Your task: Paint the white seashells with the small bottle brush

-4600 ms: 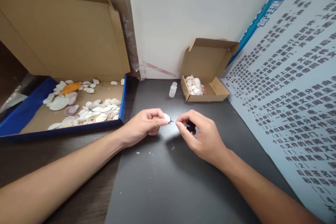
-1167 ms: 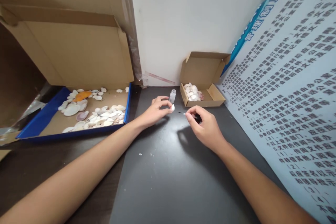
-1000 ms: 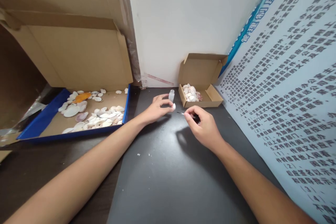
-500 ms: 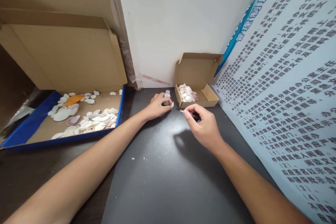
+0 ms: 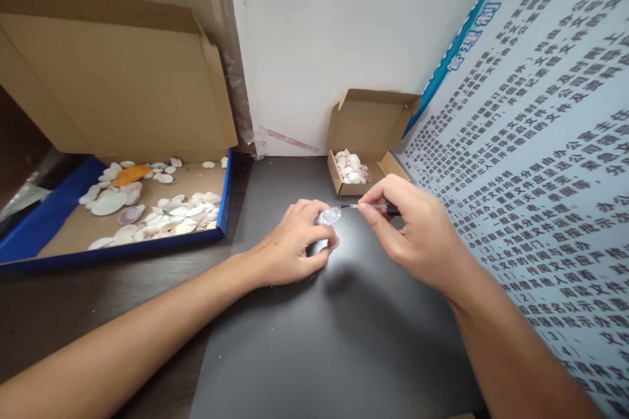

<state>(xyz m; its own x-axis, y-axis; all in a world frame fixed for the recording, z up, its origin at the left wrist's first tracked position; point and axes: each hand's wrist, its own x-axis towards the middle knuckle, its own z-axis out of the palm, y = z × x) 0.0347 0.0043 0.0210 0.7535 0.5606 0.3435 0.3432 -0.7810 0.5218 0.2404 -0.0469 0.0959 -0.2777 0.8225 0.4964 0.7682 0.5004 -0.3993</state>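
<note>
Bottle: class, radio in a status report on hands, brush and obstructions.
Left hand holding tilted bottle and shell. Right hand holding brush. Brush outside bottle, near its mouth. Nothing seen between.

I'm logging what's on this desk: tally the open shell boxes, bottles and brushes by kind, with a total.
Open shell boxes: 2
Bottle: 1
Brush: 1
Total: 4

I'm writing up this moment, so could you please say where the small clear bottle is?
In the head view, the small clear bottle is near the centre, held tilted in the left hand, just left of the small brush.
</note>
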